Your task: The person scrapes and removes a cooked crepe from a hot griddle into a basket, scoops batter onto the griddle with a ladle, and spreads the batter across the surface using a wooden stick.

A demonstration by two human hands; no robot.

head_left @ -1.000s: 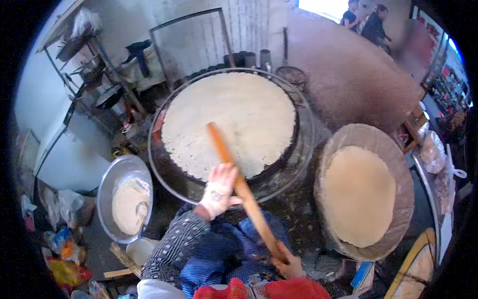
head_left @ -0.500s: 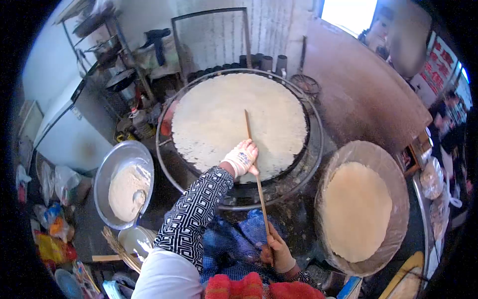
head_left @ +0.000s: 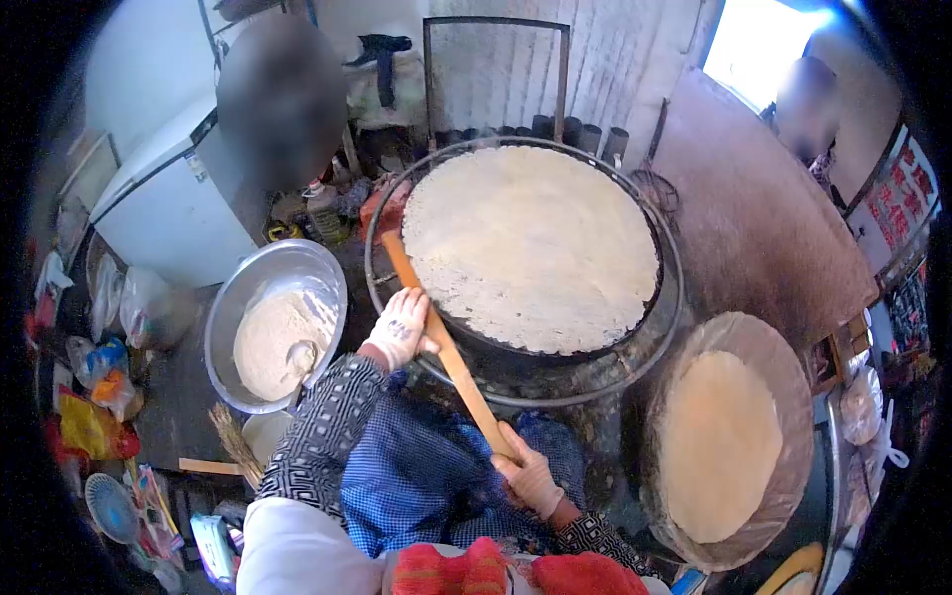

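From my remote seat, I see tight edges around the griddle [head_left: 516, 357]: a metal basin [head_left: 273, 268] stands just left, a plastic-lined basket [head_left: 793, 416] near its right — and a pale sheet [head_left: 531, 248] reaches almost to its dark rim. The wooden paddle [head_left: 466, 385] slants across the griddle's near-left side. At the paddle's lower end, the right hand [head_left: 531, 478] wraps it — higher up, the left hand [head_left: 402, 330] lies against it, its grip unclear to me.

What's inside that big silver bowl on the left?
The silver bowl holds a pale, thick-looking mixture, with a metal ladle resting in it. The mixture covers the bowl's bottom, so I can't see what's underneath.
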